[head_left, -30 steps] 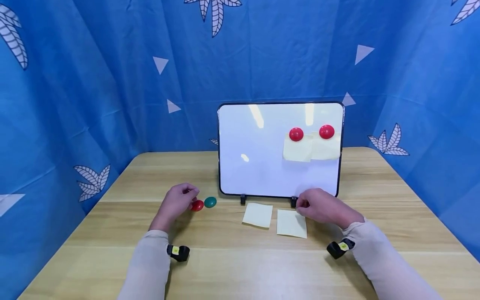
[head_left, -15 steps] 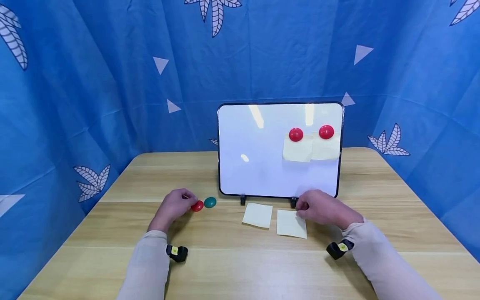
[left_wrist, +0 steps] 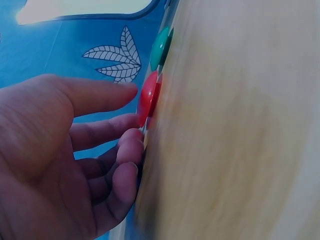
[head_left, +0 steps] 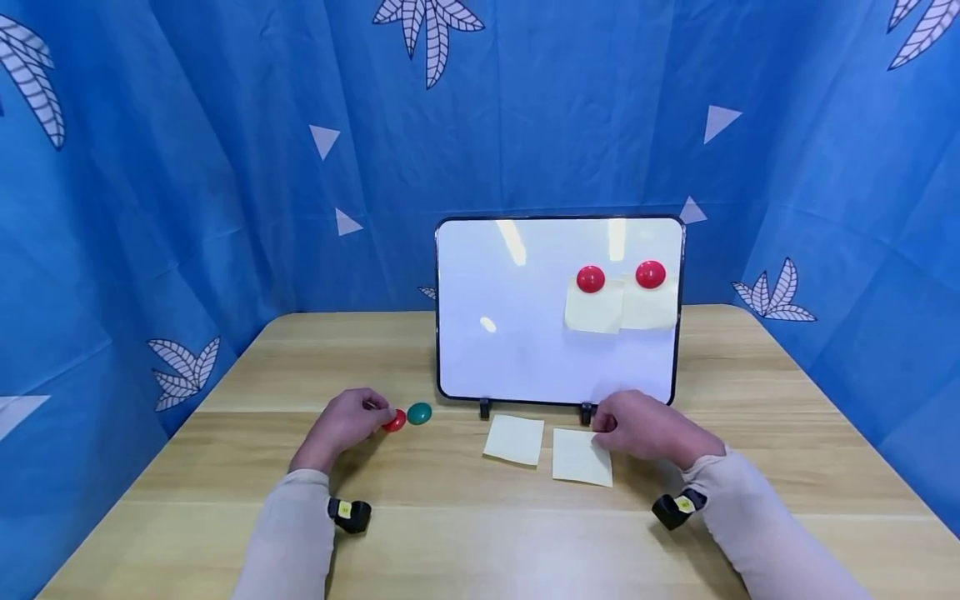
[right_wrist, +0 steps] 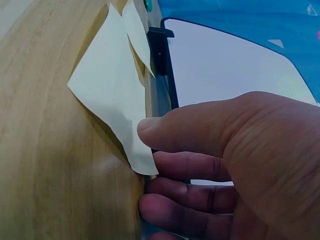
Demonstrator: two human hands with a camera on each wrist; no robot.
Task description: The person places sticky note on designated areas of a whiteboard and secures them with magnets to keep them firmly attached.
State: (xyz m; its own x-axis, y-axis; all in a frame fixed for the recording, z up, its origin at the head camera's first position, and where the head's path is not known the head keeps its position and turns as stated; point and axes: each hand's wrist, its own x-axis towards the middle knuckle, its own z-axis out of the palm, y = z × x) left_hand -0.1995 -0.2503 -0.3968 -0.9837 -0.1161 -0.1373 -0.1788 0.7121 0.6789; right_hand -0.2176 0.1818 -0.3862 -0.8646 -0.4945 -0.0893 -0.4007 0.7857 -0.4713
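Observation:
My left hand (head_left: 347,419) is at a round red magnet (head_left: 395,420) on the table; in the left wrist view its thumb and index fingertip meet the edge of the magnet (left_wrist: 148,99). A green magnet (head_left: 419,413) lies just beyond it. My right hand (head_left: 651,427) pinches the far right corner of a pale yellow sticky note (head_left: 581,457), thumb on top and index finger at the edge. The rest of that note (right_wrist: 107,80) lies along the table. A second sticky note (head_left: 514,440) lies to its left.
Behind the notes a whiteboard (head_left: 517,350) stands on small black feet (head_left: 484,408). Two red magnets (head_left: 590,279) are on its right half, at the tops of two sticky notes (head_left: 594,310). A blue patterned curtain (head_left: 262,167) surrounds the wooden table (head_left: 465,542).
My left hand has closed in on the red magnet, its thumb now reaching it. The right hand stays at the note's corner. The head view has tilted slightly upward.

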